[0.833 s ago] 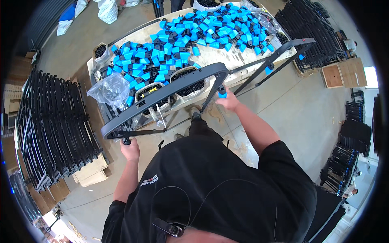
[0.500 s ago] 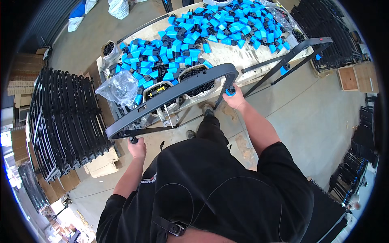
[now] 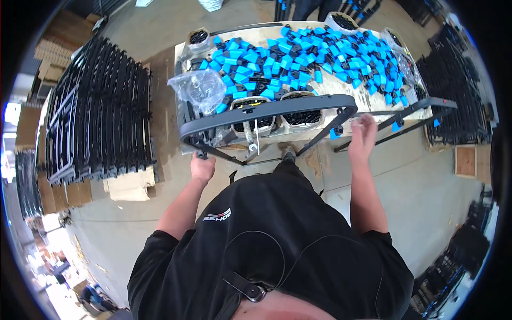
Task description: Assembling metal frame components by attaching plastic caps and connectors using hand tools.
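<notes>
Left hand [image 3: 202, 167] gripping curved black metal frame [image 3: 266, 109], seemingly tubular legs

A long, curved grey-black metal frame [image 3: 266, 109] with thin black legs, held level above the counter's [image 3: 373, 106] near edge.

I wear a black short-sleeved shirt [image 3: 277, 234], loose at the shoulders, with a small white and red logo on the left chest. Both sleeves end above the elbow, so my forearms are bare, and so are my left hand [image 3: 202, 166] and right hand [image 3: 362, 133] (no gloves, no watch that I can make out). A thin black cable loops across my chest, and a black strap with a buckle [image 3: 246, 288] sits just under my chin.
</notes>
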### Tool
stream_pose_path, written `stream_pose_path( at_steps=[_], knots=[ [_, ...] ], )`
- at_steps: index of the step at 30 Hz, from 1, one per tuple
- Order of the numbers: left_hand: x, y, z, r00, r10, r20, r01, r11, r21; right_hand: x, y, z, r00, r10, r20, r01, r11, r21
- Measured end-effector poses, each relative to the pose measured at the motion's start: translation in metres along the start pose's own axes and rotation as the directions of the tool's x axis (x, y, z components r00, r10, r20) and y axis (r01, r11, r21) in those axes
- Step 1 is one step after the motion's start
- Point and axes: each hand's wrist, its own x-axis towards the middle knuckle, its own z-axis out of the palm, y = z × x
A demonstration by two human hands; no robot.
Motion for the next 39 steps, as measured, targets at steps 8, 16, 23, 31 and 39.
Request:
stream_pose_path(
  at_steps=[8, 16, 23, 31, 39],
  knots=[
    [-0.033, 0.076, -0.072, 0.879, -0.173, 0.445, 0.279, 0.942, -0.184, 0.049, -0.122, 0.112, 0.902, -0.332, 0.276, 0.429, 0.747, -0.508],
    [-0.042, 0.022, -0.021, 0.992, 0.122, 0.015, -0.123, 0.99, 0.072, 0.047, -0.112, 0.114, 0.916, -0.248, 0.315, 0.393, 0.709, -0.586],
    [-0.015, -0.006, -0.001, 0.932, 0.339, -0.127, -0.337, 0.941, 0.036, 0.046, -0.114, 0.113, 0.913, -0.216, 0.345, 0.392, 0.696, -0.601],
    [-0.016, -0.008, 0.008, 0.91, 0.368, -0.189, -0.364, 0.93, 0.06, -0.01, -0.123, 0.11, 0.667, -0.694, 0.271, 0.739, 0.571, -0.359],
    [-0.043, 0.038, -0.003, 0.973, 0.168, -0.157, -0.143, 0.976, 0.163, -0.119, 0.019, 0.183, 0.199, 0.792, 0.577, -0.558, 0.576, -0.598]
  ],
)
